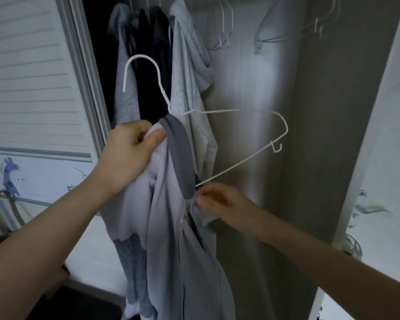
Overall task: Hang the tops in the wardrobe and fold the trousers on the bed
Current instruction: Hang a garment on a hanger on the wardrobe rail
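- The jacket (pixel 171 227) is held up near the camera, in front of the open wardrobe (pixel 252 77), so the hanger (pixel 217 125) can be worked into it before anything goes on the rail.
- The left hand (pixel 129 153) is clamped on a bunch of cloth at the collar (pixel 178 153), thumb pressed over the fabric; the jacket's weight is judged to be carried here.
- The hanger's left shoulder is already buried under that collar, which is why the hook (pixel 141 70) stands tilted up and left, free of any rail.
- The right hand (pixel 217 202) is pinched on the cloth at the top of the zip (pixel 181 220), just beside the hanger's lower wire; the neck opening looks to be spread so the exposed right shoulder can be fed in.
- The hanger's right half is seen bare, sticking out to the right against the wardrobe wall.
- Farther in, tops (pixel 153 65) are already hung at the left, with a pale hoodie (pixel 189 77) beside them.
- Spare hangers (pixel 219 26) are left on the far rail, right of the hung clothes, where room for this jacket is judged to remain.
- No trousers or bed are shown.
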`<state>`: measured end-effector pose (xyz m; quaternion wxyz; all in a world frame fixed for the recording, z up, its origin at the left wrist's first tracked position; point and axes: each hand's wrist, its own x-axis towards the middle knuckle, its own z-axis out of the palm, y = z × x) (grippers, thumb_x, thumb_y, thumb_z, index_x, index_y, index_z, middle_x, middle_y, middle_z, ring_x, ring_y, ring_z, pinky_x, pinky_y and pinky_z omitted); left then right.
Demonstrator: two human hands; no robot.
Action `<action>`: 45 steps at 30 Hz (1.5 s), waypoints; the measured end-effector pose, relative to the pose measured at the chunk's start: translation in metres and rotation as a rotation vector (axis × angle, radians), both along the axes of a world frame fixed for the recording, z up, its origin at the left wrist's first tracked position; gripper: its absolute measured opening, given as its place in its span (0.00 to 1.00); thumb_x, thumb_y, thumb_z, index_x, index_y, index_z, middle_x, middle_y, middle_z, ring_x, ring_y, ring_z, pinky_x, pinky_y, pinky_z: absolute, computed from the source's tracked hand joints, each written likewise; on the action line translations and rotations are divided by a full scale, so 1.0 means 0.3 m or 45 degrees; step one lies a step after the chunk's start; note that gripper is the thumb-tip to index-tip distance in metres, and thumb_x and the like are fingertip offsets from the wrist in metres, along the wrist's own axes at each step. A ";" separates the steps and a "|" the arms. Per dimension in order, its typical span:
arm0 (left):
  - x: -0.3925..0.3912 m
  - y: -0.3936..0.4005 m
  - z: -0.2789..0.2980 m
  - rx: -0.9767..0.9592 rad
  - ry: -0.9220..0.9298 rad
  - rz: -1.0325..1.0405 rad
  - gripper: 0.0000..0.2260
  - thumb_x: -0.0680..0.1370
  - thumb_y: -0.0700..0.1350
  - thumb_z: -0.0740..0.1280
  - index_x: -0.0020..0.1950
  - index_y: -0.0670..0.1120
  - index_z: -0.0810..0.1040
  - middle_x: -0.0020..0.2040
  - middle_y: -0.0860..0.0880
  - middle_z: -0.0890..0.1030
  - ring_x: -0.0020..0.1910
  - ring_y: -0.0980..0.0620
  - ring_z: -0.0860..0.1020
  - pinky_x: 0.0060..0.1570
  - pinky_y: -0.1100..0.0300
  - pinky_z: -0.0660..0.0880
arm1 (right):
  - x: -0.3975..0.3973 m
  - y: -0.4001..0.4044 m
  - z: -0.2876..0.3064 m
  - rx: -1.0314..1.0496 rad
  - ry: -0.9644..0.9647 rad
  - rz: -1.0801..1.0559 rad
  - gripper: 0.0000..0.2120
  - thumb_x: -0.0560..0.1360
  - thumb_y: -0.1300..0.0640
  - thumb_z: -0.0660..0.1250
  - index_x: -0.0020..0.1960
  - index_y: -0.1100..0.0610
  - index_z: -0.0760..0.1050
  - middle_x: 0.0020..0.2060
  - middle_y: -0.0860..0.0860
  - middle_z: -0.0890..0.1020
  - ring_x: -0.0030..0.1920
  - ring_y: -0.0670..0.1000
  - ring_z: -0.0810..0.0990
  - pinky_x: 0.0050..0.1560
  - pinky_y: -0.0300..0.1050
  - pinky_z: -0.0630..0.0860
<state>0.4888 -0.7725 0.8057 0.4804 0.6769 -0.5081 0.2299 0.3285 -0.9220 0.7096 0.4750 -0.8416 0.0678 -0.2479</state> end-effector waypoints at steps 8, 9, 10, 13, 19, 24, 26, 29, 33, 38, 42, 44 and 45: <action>0.028 0.061 -0.021 -0.166 0.286 -0.092 0.21 0.79 0.47 0.67 0.35 0.33 0.69 0.30 0.38 0.67 0.31 0.55 0.66 0.29 0.62 0.63 | -0.053 -0.064 0.011 -0.166 0.128 0.293 0.03 0.76 0.59 0.68 0.45 0.57 0.79 0.36 0.45 0.83 0.37 0.38 0.78 0.41 0.31 0.73; 0.035 0.081 -0.030 -0.156 0.295 -0.080 0.20 0.79 0.48 0.68 0.37 0.33 0.71 0.32 0.34 0.70 0.31 0.54 0.68 0.31 0.61 0.65 | -0.075 -0.106 0.039 -0.294 0.130 0.214 0.03 0.76 0.58 0.69 0.45 0.57 0.80 0.39 0.48 0.84 0.39 0.39 0.79 0.44 0.32 0.74; 0.039 0.100 -0.040 -0.132 0.293 -0.068 0.18 0.78 0.48 0.68 0.37 0.34 0.73 0.33 0.34 0.72 0.31 0.54 0.69 0.31 0.61 0.65 | -0.096 -0.146 0.068 -0.399 0.122 0.129 0.03 0.75 0.57 0.70 0.43 0.55 0.80 0.39 0.50 0.84 0.40 0.41 0.79 0.45 0.36 0.75; 0.039 0.144 -0.072 -0.041 0.280 -0.106 0.19 0.76 0.52 0.68 0.35 0.37 0.73 0.30 0.39 0.69 0.30 0.56 0.67 0.30 0.63 0.64 | -0.132 -0.203 0.159 -0.336 -0.114 -0.080 0.07 0.74 0.54 0.69 0.45 0.59 0.78 0.33 0.52 0.82 0.35 0.46 0.78 0.39 0.40 0.75; 0.032 0.187 -0.098 0.015 0.258 -0.116 0.22 0.74 0.53 0.66 0.32 0.37 0.67 0.29 0.43 0.65 0.29 0.54 0.66 0.31 0.63 0.62 | -0.097 -0.205 0.272 0.198 -0.342 -0.454 0.24 0.77 0.36 0.58 0.49 0.58 0.69 0.20 0.51 0.75 0.23 0.46 0.73 0.29 0.37 0.69; 0.013 0.190 -0.111 0.059 0.274 -0.127 0.23 0.73 0.54 0.66 0.32 0.35 0.66 0.29 0.43 0.64 0.30 0.53 0.65 0.32 0.60 0.61 | -0.065 -0.227 0.287 0.010 -0.314 -0.560 0.22 0.78 0.39 0.57 0.50 0.56 0.77 0.18 0.49 0.72 0.21 0.47 0.73 0.26 0.34 0.69; 0.010 0.192 -0.114 0.082 0.282 -0.149 0.23 0.73 0.53 0.66 0.32 0.34 0.66 0.30 0.39 0.63 0.31 0.51 0.65 0.32 0.59 0.60 | -0.077 -0.230 0.278 -0.188 -0.326 -0.502 0.19 0.79 0.39 0.55 0.47 0.50 0.79 0.19 0.51 0.73 0.22 0.49 0.74 0.30 0.39 0.70; 0.017 0.215 -0.120 0.034 0.310 -0.137 0.22 0.73 0.54 0.65 0.33 0.35 0.68 0.31 0.35 0.66 0.31 0.51 0.66 0.32 0.60 0.61 | -0.128 -0.251 0.257 -0.581 -0.429 -0.441 0.16 0.80 0.42 0.54 0.53 0.47 0.77 0.27 0.49 0.77 0.28 0.44 0.75 0.33 0.40 0.71; 0.036 0.246 -0.138 0.002 0.299 -0.147 0.23 0.75 0.55 0.66 0.33 0.37 0.69 0.31 0.36 0.67 0.30 0.53 0.67 0.29 0.65 0.61 | -0.193 -0.284 0.220 -1.065 -0.522 -0.548 0.21 0.78 0.45 0.55 0.64 0.56 0.71 0.28 0.45 0.76 0.35 0.39 0.74 0.39 0.32 0.69; 0.082 0.239 -0.132 0.168 0.078 -0.140 0.24 0.75 0.62 0.62 0.31 0.42 0.67 0.27 0.44 0.67 0.28 0.55 0.66 0.31 0.59 0.64 | -0.198 -0.297 0.231 -1.460 -0.640 -0.575 0.29 0.82 0.46 0.50 0.56 0.70 0.76 0.33 0.59 0.79 0.43 0.54 0.70 0.44 0.43 0.70; 0.105 0.253 -0.135 0.295 -0.113 -0.026 0.24 0.75 0.63 0.58 0.33 0.43 0.69 0.27 0.45 0.69 0.28 0.48 0.71 0.33 0.58 0.67 | -0.184 -0.308 0.254 -1.758 -0.708 -0.413 0.25 0.83 0.52 0.52 0.48 0.71 0.79 0.34 0.58 0.79 0.31 0.58 0.74 0.44 0.49 0.69; 0.103 0.254 -0.143 0.308 -0.175 -0.036 0.22 0.76 0.62 0.58 0.33 0.46 0.67 0.26 0.47 0.68 0.26 0.52 0.69 0.31 0.61 0.67 | -0.177 -0.298 0.258 -1.767 -0.707 -0.378 0.24 0.83 0.53 0.53 0.44 0.70 0.79 0.32 0.58 0.77 0.28 0.57 0.74 0.43 0.49 0.69; 0.105 0.251 -0.150 0.292 -0.159 -0.043 0.22 0.77 0.62 0.59 0.33 0.45 0.67 0.26 0.46 0.68 0.26 0.52 0.70 0.31 0.61 0.67 | -0.176 -0.291 0.254 -1.731 -0.707 -0.374 0.25 0.83 0.52 0.53 0.42 0.69 0.78 0.31 0.57 0.77 0.28 0.57 0.73 0.43 0.49 0.68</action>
